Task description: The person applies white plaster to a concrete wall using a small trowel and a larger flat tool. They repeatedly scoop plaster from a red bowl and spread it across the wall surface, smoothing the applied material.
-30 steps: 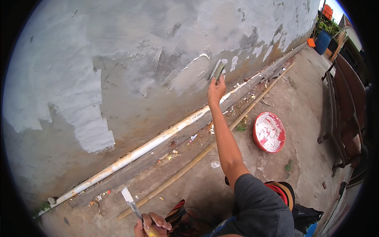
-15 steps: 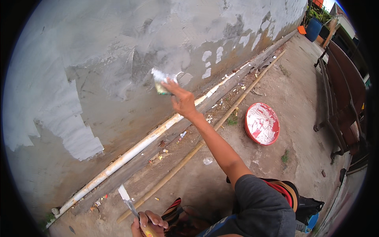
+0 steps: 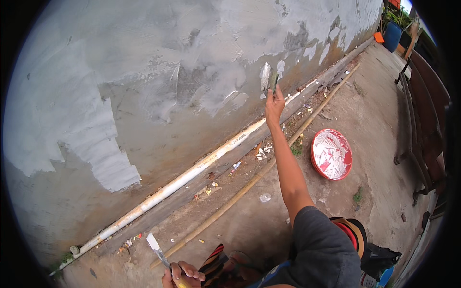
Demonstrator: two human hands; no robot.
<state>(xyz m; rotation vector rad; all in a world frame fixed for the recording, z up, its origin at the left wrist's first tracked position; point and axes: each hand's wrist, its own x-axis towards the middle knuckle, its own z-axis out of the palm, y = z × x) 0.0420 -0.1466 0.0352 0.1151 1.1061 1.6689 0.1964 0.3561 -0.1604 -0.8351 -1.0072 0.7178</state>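
My right hand point(image 3: 274, 104) reaches out to the grey wall point(image 3: 201, 57) and grips a flat putty spreader point(image 3: 273, 82), seen nearly edge-on with a dark green side. Bright white putty point(image 3: 265, 76) shows right beside it; I cannot tell whether it sits on the tool or on the wall. Low at the bottom, my left hand point(image 3: 185, 272) is closed round the yellow handle of a putty knife point(image 3: 158, 249), whose blade is pale with putty and points up and left. A red basin point(image 3: 313, 156) smeared with white putty stands on the ground right of my right forearm.
A white pipe point(image 3: 177, 181) runs along the wall's foot, with a bamboo pole point(image 3: 230, 204) beside it on the ground. Litter lies between them. A dark wooden bench point(image 3: 422, 110) stands at the right. A blue barrel point(image 3: 392, 37) is at the far end.
My right hand has moved right and farther along the wall with the spreader, which has turned nearly edge-on. My left hand keeps its hold on the putty knife. The view has shifted slightly.
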